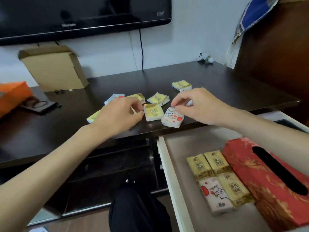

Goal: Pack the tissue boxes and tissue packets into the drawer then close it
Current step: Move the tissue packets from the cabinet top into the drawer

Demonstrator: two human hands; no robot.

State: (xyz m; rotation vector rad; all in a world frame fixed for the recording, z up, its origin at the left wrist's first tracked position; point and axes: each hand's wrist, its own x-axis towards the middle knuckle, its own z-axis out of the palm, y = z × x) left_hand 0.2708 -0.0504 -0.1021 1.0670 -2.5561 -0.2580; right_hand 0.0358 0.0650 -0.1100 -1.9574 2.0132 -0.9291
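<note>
Several tissue packets lie on the dark tabletop (217,84). My left hand (120,114) pinches the left edge of a yellow tissue packet (153,112). My right hand (197,106) pinches the top corner of a white packet with red hearts (173,118), which is tilted at the table's front edge. Other yellow packets (181,85) (158,98) and a blue one (115,97) lie behind. The drawer (164,164) stands open at lower right. It holds a red tissue box (267,181) and several packets (217,178). An orange tissue box (13,96) sits far left.
An open cardboard box (53,69) stands at the back left, under a wall television (83,14) with a hanging cable (142,52). A dark wallet-like item (38,104) lies beside the orange box. A wooden cabinet (275,56) rises at right. My knee (138,210) is below.
</note>
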